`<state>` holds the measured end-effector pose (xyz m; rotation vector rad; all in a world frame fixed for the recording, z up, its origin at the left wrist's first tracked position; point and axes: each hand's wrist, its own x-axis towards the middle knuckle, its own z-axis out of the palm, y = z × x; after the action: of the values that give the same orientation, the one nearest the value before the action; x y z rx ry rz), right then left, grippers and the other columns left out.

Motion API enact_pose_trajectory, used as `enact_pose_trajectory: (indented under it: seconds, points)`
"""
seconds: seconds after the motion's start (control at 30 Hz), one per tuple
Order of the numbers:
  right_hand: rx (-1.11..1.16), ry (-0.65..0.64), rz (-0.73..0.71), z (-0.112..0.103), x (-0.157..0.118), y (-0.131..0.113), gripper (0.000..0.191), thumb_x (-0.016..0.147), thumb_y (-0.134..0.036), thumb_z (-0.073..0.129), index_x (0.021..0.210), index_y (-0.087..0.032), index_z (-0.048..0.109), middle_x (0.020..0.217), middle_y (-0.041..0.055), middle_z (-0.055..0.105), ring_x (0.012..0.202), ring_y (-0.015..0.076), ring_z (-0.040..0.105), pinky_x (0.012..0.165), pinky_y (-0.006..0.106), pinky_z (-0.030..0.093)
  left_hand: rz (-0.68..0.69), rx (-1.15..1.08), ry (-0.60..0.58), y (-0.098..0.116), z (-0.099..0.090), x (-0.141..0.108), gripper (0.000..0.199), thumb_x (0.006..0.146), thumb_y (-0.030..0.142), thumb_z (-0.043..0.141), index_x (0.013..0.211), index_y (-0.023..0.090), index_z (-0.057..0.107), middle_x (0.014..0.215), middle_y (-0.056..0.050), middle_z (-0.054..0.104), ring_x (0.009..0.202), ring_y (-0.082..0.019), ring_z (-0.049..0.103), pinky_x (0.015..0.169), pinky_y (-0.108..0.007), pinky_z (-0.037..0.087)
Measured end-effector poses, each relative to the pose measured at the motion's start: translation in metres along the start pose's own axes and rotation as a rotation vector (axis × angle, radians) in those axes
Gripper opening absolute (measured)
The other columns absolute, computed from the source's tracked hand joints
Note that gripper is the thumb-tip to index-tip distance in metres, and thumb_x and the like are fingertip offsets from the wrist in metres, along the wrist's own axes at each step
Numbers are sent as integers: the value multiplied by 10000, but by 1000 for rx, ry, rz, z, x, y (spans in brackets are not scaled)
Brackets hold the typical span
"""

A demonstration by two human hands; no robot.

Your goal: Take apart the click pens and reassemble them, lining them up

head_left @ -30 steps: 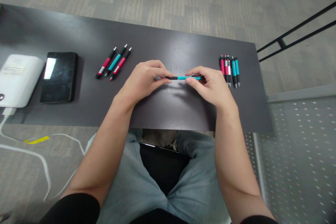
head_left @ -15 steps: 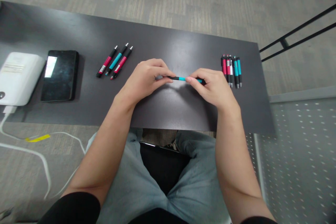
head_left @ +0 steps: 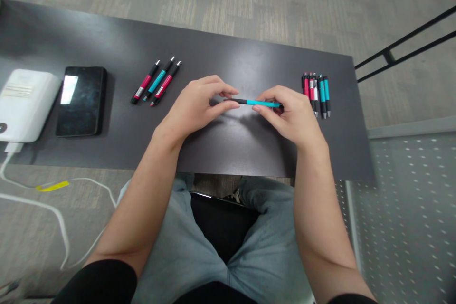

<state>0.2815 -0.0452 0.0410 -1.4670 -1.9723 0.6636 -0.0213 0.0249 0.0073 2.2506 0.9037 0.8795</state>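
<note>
A turquoise pen (head_left: pixel 263 103) with a black grip is held level above the dark table, between my two hands. At its black end, my left hand (head_left: pixel 199 102) has thumb and fingertips around the pen, with a small gap between index finger and thumb. My right hand (head_left: pixel 290 114) holds the turquoise barrel near its other end. Its thumb lies just below the barrel, and its other fingers are partly hidden behind the pen. To the right of it lies a row of red, white and turquoise pens (head_left: pixel 322 97).
Two red pens and a turquoise pen (head_left: pixel 159 80) lie slanted left of my hands. Further left are a black phone-like device (head_left: pixel 81 102) and a white box (head_left: pixel 26 104) with a white cable (head_left: pixel 53 209). The dark table (head_left: pixel 228 152) ends near my legs.
More of the turquoise barrel shows now, as my right thumb has slid off its front. My left index finger has lifted slightly away from the black end.
</note>
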Motion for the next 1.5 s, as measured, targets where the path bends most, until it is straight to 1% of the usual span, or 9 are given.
enact_pose_trajectory:
  seconds: [0.23,0.5,0.77,0.93,1.03,1.13,1.23,1.37,1.5]
  points:
    - [51,40,-1,-3,-1,3,429,1107,-794,933,1042,-374,880,1130,145,905,1005,400,722,951,651,643,17,-23,0,-2,0,1,396,1251,561,793,1098,242,970,1055,-86,924,984,-284,852,987,-413,642]
    - [44,53,22,1,0,3,486,1143,-797,881,986,-338,873,941,101,825,850,345,703,867,576,596,52,90,61,0,4,0,325,1226,521,822,1106,255,964,1065,-85,913,1015,-295,821,1009,-441,648]
    - [59,96,19,1,0,0,643,1124,-911,836,984,-290,927,877,71,870,758,269,681,787,494,581,88,106,104,1,6,-2,345,1253,531,805,1115,254,956,1078,-84,911,1057,-310,833,1012,-450,638]
    - [281,256,126,5,-1,1,604,895,-892,1076,957,-316,909,880,47,877,754,250,691,699,441,554,108,31,115,2,7,0,339,1232,549,847,1121,245,948,1066,-80,904,1002,-289,828,985,-431,645]
    - [482,346,158,13,4,6,710,777,-946,1135,984,-323,865,908,39,853,680,209,635,629,414,553,81,13,127,4,9,1,361,1218,585,867,1124,244,942,1051,-80,898,973,-278,816,965,-419,653]
    - [606,422,95,29,13,11,792,913,-1094,931,1038,-320,820,1036,71,864,775,231,728,652,406,598,104,-18,138,7,11,1,398,1214,622,871,1102,245,936,1036,-77,897,947,-268,811,946,-411,648]
    - [686,534,52,46,22,15,710,1117,-1053,725,1170,-347,779,1092,57,861,955,247,824,692,357,634,123,-62,84,10,11,1,449,1175,702,902,1160,255,941,1073,-72,922,961,-267,834,969,-414,655]
    - [697,594,131,56,27,22,654,1144,-967,799,1500,-423,728,1044,3,878,832,221,818,643,333,660,31,-39,73,12,6,-1,455,1166,690,874,1291,259,945,1110,-75,935,991,-283,857,982,-420,664]
    - [642,623,190,55,24,35,702,1146,-1008,752,1574,-462,651,1202,9,914,901,227,900,635,325,695,-48,33,119,8,2,0,403,1218,605,762,1199,253,958,1117,-92,932,1018,-290,850,979,-419,661]
